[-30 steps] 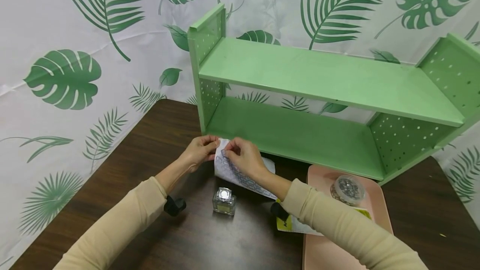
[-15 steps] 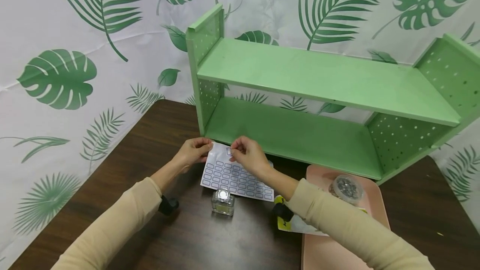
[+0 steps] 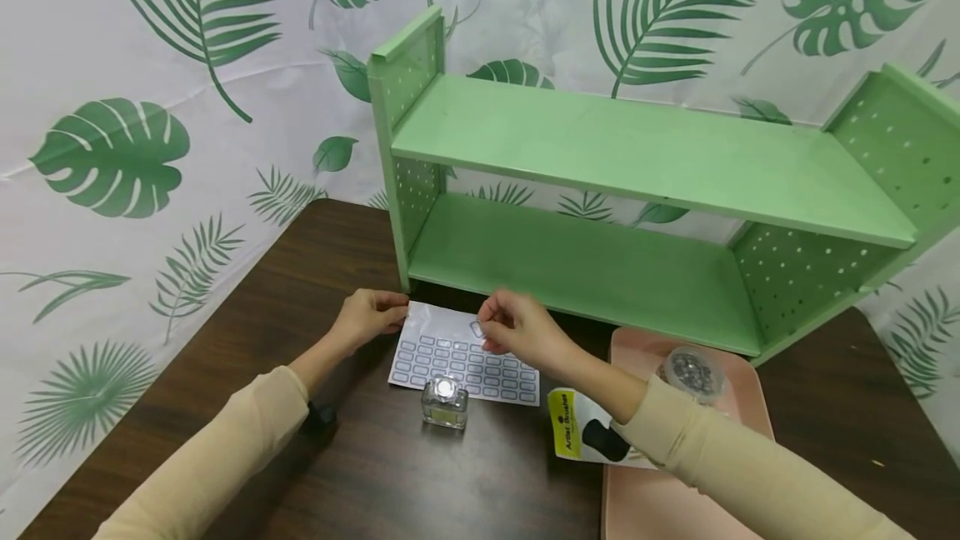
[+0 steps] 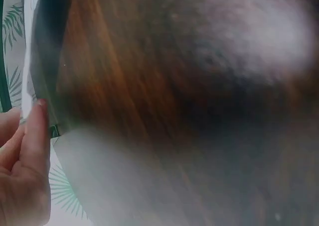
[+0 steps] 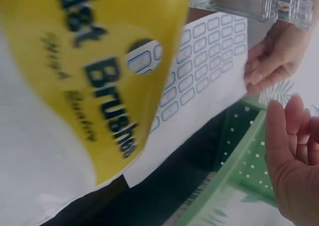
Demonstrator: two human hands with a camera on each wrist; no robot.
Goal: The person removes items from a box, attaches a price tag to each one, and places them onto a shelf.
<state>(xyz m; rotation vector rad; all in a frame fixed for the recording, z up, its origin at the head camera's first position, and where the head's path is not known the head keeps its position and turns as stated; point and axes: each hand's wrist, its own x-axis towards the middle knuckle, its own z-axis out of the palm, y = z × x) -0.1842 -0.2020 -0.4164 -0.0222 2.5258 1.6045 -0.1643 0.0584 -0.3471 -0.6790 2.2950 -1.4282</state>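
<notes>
A sheet of blue-bordered sticker labels lies on the dark table in front of the shelf. My left hand pinches its far left corner; the left wrist view shows those fingers at the paper's edge. Over the sheet, my right hand pinches one small loose label between thumb and fingertips. Part of the label sheet also appears in the right wrist view, behind a packet. Just before the sheet's near edge stands a small clear glass bottle with a shiny top.
A green two-tier shelf stands along the back. On the right is a pink tray bearing a clear round tub. A yellow-and-white "Artist Brushes" packet lies partly over the tray's left edge, below my right forearm.
The sheet, raised and bent a second ago, has come down flat on the table. Both hands have lowered towards me, and my right hand with the label has shifted right.
</notes>
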